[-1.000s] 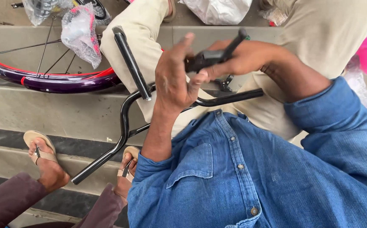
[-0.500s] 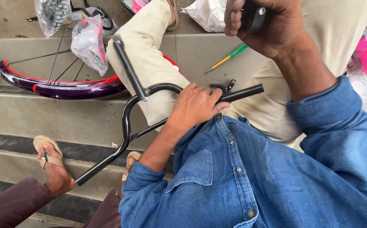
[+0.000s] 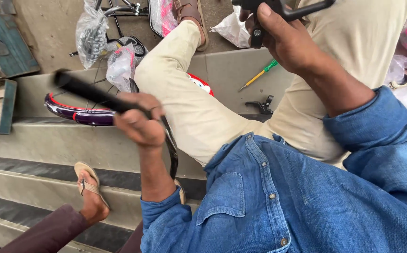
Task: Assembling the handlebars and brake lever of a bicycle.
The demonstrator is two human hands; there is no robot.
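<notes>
The left hand (image 3: 140, 124) grips the bent black metal bicycle handlebar (image 3: 95, 96) at its curve, long axis slanting up-left from it. The right hand (image 3: 285, 35), up-right of the handlebar, is closed around a small black brake lever clamp (image 3: 258, 21).

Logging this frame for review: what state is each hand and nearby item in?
left hand: closed around the black handlebar
handlebar: lifted, tilted
right hand: gripping a black brake lever part
screwdriver: lying on the step, untouched
loose brake lever: lying on the step
wheel rim: resting on the step edge
</notes>
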